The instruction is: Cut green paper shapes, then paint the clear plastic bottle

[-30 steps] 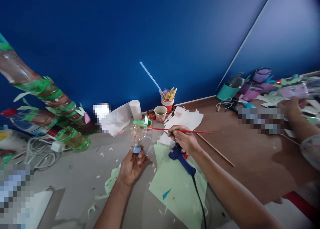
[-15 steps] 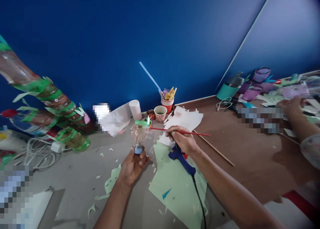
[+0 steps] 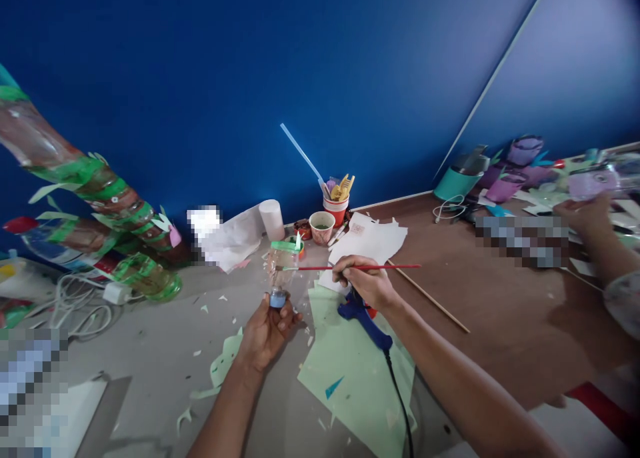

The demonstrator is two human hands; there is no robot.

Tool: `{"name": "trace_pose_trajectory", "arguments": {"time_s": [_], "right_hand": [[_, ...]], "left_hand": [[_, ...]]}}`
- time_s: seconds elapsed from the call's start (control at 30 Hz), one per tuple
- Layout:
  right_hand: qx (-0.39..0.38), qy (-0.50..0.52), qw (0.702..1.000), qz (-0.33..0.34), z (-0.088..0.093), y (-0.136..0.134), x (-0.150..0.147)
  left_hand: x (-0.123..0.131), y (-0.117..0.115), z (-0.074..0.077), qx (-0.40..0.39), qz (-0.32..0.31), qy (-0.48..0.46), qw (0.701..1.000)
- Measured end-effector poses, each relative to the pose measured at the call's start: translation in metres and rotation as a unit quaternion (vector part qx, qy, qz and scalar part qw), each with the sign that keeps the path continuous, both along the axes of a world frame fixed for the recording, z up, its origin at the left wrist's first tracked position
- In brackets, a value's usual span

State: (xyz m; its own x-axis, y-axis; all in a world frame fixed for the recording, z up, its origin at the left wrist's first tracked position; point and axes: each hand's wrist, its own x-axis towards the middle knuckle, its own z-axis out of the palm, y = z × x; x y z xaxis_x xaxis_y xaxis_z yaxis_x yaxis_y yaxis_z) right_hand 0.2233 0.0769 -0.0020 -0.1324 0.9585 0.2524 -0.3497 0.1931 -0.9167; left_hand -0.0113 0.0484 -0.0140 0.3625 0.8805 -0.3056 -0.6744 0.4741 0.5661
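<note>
My left hand (image 3: 270,328) is closed around the blue-capped neck of a clear plastic bottle piece (image 3: 281,277), held cap down. A green band runs round its upper rim, and brownish marks show on its wall. Between the thumb and fingers of my right hand (image 3: 364,278) is a red paintbrush (image 3: 313,268), nearly level, its bristles against or just in front of the bottle's side. Beneath my right hand a blue glue gun (image 3: 367,321) lies on pale green paper (image 3: 353,378).
Behind stand a paper cup of liquid (image 3: 321,228), a cup of plastic cutlery (image 3: 336,208) and a white cylinder (image 3: 271,219). Painted bottles (image 3: 125,205) rise at left beside a white cable (image 3: 75,305). A wooden stick (image 3: 430,297) lies right; another person's hand (image 3: 587,215) holds a purple-painted bottle.
The paintbrush tip has moved down from the bottle's green rim to its clear side, and the brush is now more level. My left hand has barely moved.
</note>
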Motion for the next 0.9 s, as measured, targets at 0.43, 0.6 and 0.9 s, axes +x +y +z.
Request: {"name": "trace_pose_trajectory", "arguments": {"time_s": [0.43,0.6,0.9], "right_hand": [[-0.009,0.015,1.000,-0.003,0.006,-0.001,0.003],[-0.014,0.024,0.998,-0.049,0.006,0.001,0.004],[0.001,0.001,1.000,-0.019,0.001,0.000,0.004]], "left_hand": [[0.000,0.000,-0.001,-0.007,0.016,-0.009,1.000],[0.000,0.000,-0.002,0.002,0.011,-0.004,1.000],[0.001,0.000,-0.006,0.024,0.009,0.020,0.999]]}}
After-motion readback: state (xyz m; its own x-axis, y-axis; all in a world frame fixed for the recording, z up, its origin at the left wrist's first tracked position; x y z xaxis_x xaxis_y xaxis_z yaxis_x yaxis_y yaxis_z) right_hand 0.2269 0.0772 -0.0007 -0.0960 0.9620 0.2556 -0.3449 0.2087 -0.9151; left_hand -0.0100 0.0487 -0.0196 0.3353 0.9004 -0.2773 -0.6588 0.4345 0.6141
